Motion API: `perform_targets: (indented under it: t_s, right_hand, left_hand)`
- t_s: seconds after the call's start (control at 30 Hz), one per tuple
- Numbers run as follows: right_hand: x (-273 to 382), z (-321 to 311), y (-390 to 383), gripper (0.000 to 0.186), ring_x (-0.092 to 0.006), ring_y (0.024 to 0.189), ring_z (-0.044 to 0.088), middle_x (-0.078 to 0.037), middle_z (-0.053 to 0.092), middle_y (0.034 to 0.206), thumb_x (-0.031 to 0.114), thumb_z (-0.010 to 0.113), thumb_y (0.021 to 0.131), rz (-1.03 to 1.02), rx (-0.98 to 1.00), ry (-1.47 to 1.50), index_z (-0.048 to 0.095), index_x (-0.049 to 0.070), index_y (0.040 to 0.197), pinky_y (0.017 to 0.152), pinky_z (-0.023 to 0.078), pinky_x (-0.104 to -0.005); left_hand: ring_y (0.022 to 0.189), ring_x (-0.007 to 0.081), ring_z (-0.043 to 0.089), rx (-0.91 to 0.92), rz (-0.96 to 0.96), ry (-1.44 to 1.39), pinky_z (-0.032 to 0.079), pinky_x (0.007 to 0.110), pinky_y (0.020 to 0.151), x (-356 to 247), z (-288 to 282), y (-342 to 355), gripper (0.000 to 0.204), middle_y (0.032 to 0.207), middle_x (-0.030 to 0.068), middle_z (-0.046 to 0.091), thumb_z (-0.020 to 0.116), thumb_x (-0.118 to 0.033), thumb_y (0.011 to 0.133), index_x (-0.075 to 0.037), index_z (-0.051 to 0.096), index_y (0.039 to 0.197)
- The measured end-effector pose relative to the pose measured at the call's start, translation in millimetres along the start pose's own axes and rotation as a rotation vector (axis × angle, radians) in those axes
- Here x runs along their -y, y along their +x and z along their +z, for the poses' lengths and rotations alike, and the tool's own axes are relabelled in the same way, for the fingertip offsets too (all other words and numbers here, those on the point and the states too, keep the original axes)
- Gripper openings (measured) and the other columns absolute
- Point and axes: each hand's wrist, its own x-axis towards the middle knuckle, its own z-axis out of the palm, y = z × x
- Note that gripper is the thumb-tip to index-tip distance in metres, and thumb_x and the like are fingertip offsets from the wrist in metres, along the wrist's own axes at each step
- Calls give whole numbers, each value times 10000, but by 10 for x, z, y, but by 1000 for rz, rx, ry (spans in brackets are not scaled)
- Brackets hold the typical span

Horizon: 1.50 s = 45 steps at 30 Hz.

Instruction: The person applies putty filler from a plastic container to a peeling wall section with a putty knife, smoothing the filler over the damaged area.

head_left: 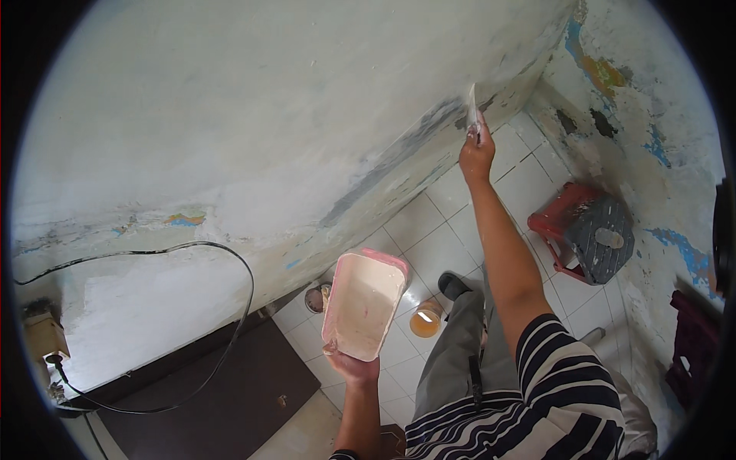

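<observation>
My left hand (356, 366) grips the near end of a pink rectangular tub (366, 305), its inside coated with pale cream paste. With my arm stretched far forward, my right hand (477, 153) is closed on a putty knife (472, 101). The knife's thin blade stands edge-on against the wall (253, 115), low down near the corner. Grey and dark worn patches show on the wall beside the blade. My fingers partly hide the knife's handle.
A red and grey step stool (590, 230) stands on the white tiles at the right. A jar of amber liquid (425, 318) and a small tin (314, 299) sit on the floor. A black cable (249, 284) loops from a wall socket (46, 337) over a dark board (215, 383).
</observation>
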Motion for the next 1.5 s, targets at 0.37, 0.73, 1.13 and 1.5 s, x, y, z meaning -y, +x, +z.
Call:
perform_targets:
  t_s: [0.37,0.73,1.13,1.5]
  right_hand:
    - [357,525,-1878,552,-356,1268,607,-274,583,1389,-98,473,918,184,300,91,486,-9,1463,1039,485,-370]
    - [8,-197,164,429,-248,1180,631,-211,658,1273,9,484,994,-102,-145,52,528,-41,1419,1013,467,-340]
    - [202,259,-2070,519,-345,1237,610,-247,638,1309,-65,441,910,-97,554,70,573,23,1404,1060,452,-375]
    - [158,-356,265,489,-279,1225,631,-229,652,1308,-63,480,947,-114,-130,-59,532,-9,1430,1051,455,-346]
  left_hand:
    - [1357,346,510,-73,-30,-31,460,491,1106,-42,-252,-114,894,1497,168,483,606,-553,868,7,364,1522]
    - [1390,337,472,-3,-18,-68,392,492,1163,-112,-324,-69,849,1501,159,475,587,-503,867,3,370,1513]
    - [1359,346,509,-65,-65,-19,451,493,1114,-84,-372,-52,851,1498,172,484,564,-540,888,-4,374,1520]
    - [1341,343,525,-31,-54,-30,463,494,1102,-101,-340,-40,875,1483,170,501,588,-550,872,9,377,1511]
